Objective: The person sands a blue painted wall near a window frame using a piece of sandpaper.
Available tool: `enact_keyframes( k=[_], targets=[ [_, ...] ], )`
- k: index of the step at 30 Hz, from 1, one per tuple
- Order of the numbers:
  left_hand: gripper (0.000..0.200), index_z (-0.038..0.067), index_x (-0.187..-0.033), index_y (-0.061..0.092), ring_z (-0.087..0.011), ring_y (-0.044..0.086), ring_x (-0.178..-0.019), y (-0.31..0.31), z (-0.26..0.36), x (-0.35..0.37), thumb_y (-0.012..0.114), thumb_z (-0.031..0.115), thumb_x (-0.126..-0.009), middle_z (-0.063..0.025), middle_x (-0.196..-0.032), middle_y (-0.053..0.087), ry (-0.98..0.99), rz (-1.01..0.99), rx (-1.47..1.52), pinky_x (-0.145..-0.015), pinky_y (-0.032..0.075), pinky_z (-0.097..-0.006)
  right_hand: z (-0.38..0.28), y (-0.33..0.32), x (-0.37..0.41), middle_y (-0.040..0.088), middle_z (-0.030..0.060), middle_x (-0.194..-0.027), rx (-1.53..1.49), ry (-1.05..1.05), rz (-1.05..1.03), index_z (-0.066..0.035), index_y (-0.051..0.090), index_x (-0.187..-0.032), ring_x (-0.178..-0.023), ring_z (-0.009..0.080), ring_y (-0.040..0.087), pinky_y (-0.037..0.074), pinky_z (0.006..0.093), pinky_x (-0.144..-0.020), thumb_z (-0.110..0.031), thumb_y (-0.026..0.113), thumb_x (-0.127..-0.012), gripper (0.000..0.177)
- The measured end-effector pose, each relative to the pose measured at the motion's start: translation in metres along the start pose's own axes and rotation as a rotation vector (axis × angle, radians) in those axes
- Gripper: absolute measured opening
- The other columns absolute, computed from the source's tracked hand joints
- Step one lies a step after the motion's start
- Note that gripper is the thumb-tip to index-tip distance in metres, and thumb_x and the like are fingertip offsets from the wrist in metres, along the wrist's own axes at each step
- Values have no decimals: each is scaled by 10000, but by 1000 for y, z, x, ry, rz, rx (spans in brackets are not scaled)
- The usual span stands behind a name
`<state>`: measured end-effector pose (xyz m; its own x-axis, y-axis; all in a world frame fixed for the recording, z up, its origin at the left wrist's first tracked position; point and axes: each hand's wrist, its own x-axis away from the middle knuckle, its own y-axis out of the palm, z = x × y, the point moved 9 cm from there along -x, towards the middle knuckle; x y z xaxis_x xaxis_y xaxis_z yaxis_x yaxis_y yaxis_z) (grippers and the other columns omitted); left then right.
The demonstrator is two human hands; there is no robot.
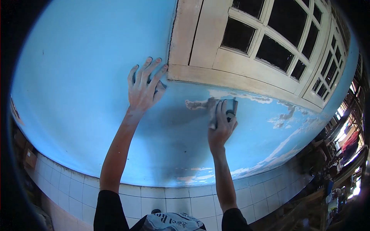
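Note:
My left hand [145, 82] rests on the blue wall [96, 50] with its fingers spread, beside the lower corner of the window frame [181, 72]. Nothing is in it. Below the window, my right hand [221, 122] presses a dark grey piece of sandpaper [232, 104] against the wall. The fingers lie over it, so part of the sheet is hidden. Around the sandpaper the paint has come off in a whitish patch [221, 93], and a small bare grey patch [195, 104] lies just to its left.
A cream wooden window with dark panes [273, 53] fills the upper right. More peeled paint [289, 115] shows along the wall to the right. White tiles [177, 198] line the wall's bottom. Cluttered wooden pieces [327, 181] stand at the far right.

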<state>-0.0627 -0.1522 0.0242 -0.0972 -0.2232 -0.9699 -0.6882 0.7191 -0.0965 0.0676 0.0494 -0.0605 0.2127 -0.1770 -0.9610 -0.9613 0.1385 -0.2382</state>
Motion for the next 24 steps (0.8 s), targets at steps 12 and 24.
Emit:
enact_keyframes(
  k=[12, 24],
  targets=[
    [439, 185, -1269, 563, -229, 442, -1313, 0, 2, 1, 490, 127, -840, -29, -1373, 505, -2, 0, 11, -1080, 269, -501, -22, 10, 9, 595, 83, -1318, -70, -146, -192, -74, 611, -1274, -974, 281, 516, 374, 395, -886, 18, 611, -717, 565],
    [445, 181, -1262, 569, -224, 448, -1306, 0, 0, 0, 485, 119, -829, -31, -1375, 508, 2, 16, -17, -1077, 275, -503, 4, 5, 9, 574, 74, -1346, -53, -118, -47, -77, 642, -1225, -910, 267, 521, 398, 395, -853, -320, 722, -786, 508]
  ],
)
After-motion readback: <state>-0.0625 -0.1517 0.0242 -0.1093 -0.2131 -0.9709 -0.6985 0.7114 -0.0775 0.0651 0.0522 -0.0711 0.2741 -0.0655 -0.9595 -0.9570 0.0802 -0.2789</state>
